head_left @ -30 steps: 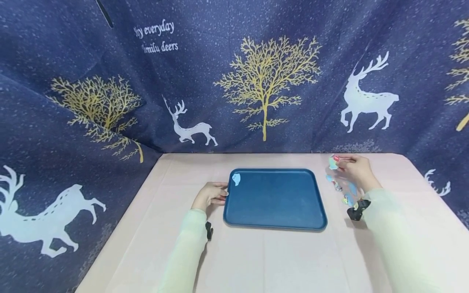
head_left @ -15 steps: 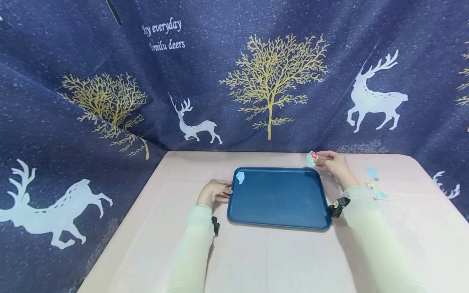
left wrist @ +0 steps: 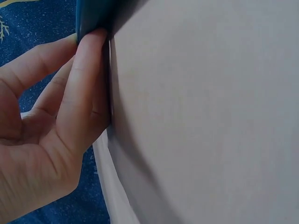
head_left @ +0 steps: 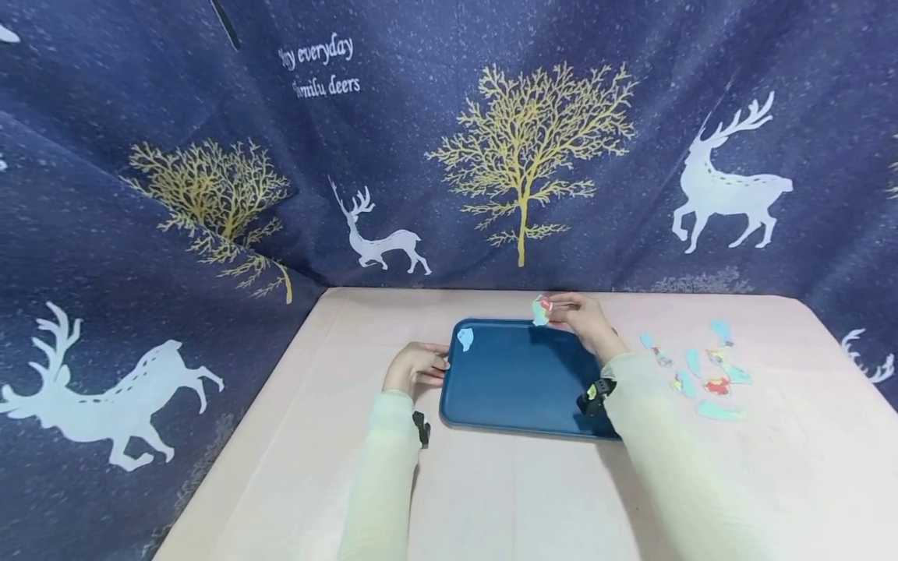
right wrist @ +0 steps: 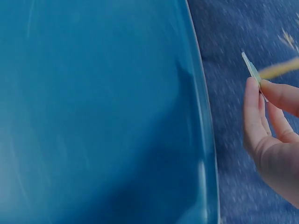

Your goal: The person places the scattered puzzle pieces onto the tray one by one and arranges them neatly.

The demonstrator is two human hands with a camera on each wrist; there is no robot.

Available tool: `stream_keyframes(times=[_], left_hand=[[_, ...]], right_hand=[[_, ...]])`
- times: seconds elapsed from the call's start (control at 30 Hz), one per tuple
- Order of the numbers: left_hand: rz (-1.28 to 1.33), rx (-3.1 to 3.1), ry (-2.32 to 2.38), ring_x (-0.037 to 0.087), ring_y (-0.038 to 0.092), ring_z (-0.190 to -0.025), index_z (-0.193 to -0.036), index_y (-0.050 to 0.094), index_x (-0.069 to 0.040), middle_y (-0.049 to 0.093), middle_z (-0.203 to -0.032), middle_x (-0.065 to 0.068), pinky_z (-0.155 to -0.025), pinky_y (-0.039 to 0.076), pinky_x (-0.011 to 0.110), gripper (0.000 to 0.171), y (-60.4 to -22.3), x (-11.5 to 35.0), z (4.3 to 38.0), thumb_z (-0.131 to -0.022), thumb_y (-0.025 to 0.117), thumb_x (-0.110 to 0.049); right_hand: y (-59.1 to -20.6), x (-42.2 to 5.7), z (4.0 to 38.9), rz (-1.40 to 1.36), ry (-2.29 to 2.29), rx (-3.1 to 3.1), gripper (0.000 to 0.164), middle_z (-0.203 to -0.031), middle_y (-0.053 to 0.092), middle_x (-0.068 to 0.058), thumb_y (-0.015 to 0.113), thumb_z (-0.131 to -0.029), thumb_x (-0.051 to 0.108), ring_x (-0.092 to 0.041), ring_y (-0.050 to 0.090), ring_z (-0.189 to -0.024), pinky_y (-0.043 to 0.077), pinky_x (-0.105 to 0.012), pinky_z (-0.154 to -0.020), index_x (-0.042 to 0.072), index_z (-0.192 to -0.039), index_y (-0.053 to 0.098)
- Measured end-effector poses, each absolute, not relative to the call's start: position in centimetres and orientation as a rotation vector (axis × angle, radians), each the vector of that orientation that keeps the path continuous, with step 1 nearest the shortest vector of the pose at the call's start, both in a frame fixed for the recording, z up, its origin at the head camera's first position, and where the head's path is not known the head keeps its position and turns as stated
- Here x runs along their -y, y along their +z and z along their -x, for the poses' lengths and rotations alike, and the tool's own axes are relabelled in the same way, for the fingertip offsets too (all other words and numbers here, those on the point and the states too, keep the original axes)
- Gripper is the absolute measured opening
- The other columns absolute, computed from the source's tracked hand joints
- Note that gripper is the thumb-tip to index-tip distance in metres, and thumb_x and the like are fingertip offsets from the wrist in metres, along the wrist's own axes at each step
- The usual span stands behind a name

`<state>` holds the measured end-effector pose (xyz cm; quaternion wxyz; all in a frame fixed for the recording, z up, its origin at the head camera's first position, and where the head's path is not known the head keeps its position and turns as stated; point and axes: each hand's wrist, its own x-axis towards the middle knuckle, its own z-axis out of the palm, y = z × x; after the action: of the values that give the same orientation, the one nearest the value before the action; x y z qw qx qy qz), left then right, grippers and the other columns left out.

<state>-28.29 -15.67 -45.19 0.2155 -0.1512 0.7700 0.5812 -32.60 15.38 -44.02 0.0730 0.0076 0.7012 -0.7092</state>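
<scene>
My right hand (head_left: 585, 321) pinches a thin, irregular puzzle piece (head_left: 539, 312), pale blue with red and yellow, between thumb and fingertips above the far rim of the blue tray (head_left: 519, 382). In the right wrist view the puzzle piece (right wrist: 252, 69) shows edge-on, its printed face mostly hidden. My left hand (head_left: 414, 366) holds the tray's left edge. In the left wrist view the fingers of the left hand (left wrist: 51, 112) grip the tray's corner (left wrist: 93, 16). A pale blue puzzle piece (head_left: 465, 338) lies in the tray's far left corner.
Several loose puzzle pieces lie scattered right of the tray, among them a red one (head_left: 717, 386) and a long pale blue one (head_left: 721, 410). The pale tablecloth (head_left: 491, 499) meets a dark blue curtain (head_left: 393, 140) printed with deer and trees at the back.
My right hand has carried the puzzle piece leftward from beside the loose pieces to over the tray's far rim. The left hand still holds the tray. The head view has shifted slightly.
</scene>
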Motion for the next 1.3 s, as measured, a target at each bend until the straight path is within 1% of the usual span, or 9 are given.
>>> stream_keyframes(times=[0.1,0.27,0.33,0.63,0.87,1.0,1.13,1.3], left_hand=[[0.419,-2.14,1.6,0.02,0.062,-0.07,-0.13,0.059,-0.002,0.064,-0.086,0.013,-0.07,0.063,0.033,0.047,-45.3,15.5,28.3,-0.085,0.061,0.011],[0.439,-2.153,1.593,0.02,0.063,-0.071,-0.129,0.061,-0.004,0.065,-0.087,0.012,-0.069,0.063,0.032,0.047,-45.3,15.6,28.2,-0.084,0.062,0.011],[0.449,-2.151,1.601,0.019,0.063,-0.07,-0.128,0.062,-0.004,0.065,-0.087,0.012,-0.069,0.063,0.032,0.047,-45.2,15.6,28.2,-0.084,0.062,0.011],[0.434,-2.16,1.602,0.02,0.062,-0.07,-0.13,0.06,-0.002,0.064,-0.086,0.013,-0.07,0.063,0.033,0.047,-44.9,15.6,27.9,-0.085,0.062,0.01],[0.421,-2.147,1.609,0.019,0.061,-0.068,-0.13,0.059,-0.001,0.063,-0.084,0.014,-0.069,0.063,0.033,0.047,-45.1,15.6,28.0,-0.084,0.062,0.011],[0.425,-2.156,1.61,0.019,0.061,-0.068,-0.13,0.059,-0.001,0.063,-0.084,0.013,-0.069,0.063,0.033,0.047,-45.1,15.6,28.0,-0.085,0.062,0.01],[0.423,-2.162,1.605,0.018,0.061,-0.068,-0.13,0.059,-0.001,0.063,-0.083,0.012,-0.069,0.063,0.032,0.046,-45.0,15.6,28.0,-0.085,0.062,0.01],[0.424,-2.168,1.595,0.019,0.062,-0.068,-0.129,0.06,-0.001,0.063,-0.082,0.012,-0.069,0.063,0.032,0.046,-45.1,15.6,28.0,-0.085,0.062,0.01]], right_hand=[[-44.6,-13.8,32.6,-0.031,-2.15,-2.048,0.049,-0.112,0.054,-0.02,0.057,-0.087,-0.014,-0.009,0.063,-0.077,0.06,-0.027,-0.081,-0.014,-0.133,0.043],[-45.0,-11.3,32.6,-0.079,-2.115,-1.999,0.047,-0.119,0.052,-0.022,0.058,-0.088,-0.011,-0.013,0.063,-0.079,0.059,-0.028,-0.082,-0.009,-0.133,0.047],[-45.1,-10.2,32.6,-0.08,-2.095,-1.998,0.045,-0.12,0.053,-0.022,0.058,-0.089,-0.01,-0.014,0.064,-0.08,0.059,-0.029,-0.083,-0.008,-0.132,0.049],[-46.5,-6.8,32.8,-0.074,-2.048,-2.005,0.036,-0.114,0.06,-0.023,0.062,-0.087,-0.008,-0.017,0.066,-0.077,0.061,-0.032,-0.079,-0.008,-0.123,0.057],[-47.0,-5.8,32.6,-0.043,-2.016,-2.061,0.032,-0.111,0.061,-0.022,0.062,-0.087,-0.008,-0.019,0.066,-0.077,0.061,-0.034,-0.078,-0.008,-0.118,0.06],[-47.0,-5.5,32.7,0.009,-2.006,-2.101,0.03,-0.106,0.062,-0.022,0.062,-0.086,-0.01,-0.022,0.066,-0.078,0.062,-0.035,-0.077,-0.01,-0.116,0.061],[-47.0,-5.3,32.7,0.023,-1.969,-2.172,0.027,-0.1,0.064,-0.021,0.063,-0.084,-0.01,-0.021,0.067,-0.074,0.062,-0.034,-0.074,-0.009,-0.111,0.064],[-46.8,-5.2,32.6,0.031,-1.888,-2.285,0.023,-0.101,0.065,-0.023,0.063,-0.085,-0.009,-0.023,0.068,-0.076,0.062,-0.034,-0.073,-0.01,-0.108,0.066]])
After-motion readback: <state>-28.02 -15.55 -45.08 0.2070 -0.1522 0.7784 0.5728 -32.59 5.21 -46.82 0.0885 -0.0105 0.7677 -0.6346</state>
